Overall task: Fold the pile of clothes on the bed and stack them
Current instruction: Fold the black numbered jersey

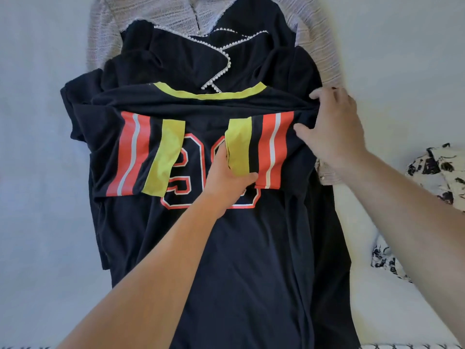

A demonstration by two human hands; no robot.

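jersey (226, 248) atop clothes on bed (37, 172)

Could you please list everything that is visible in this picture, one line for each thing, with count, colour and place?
jersey: one, dark navy with red-and-white stripes, yellow bands and a red-outlined number, spread in the middle, both sleeves folded inward.
dark garment with pearl trim: one, black or navy, under the jersey, toward the top.
knit garment: one, pale grey-white, lowest layer at the top.
patterned cloth: at least one, white with black print, right edge; a further piece lies lower right.
bed sheet: one, light grey-blue, under everything.
left hand: one, holding the folded right sleeve's yellow band.
right hand: one, gripping the jersey at its right shoulder fold.
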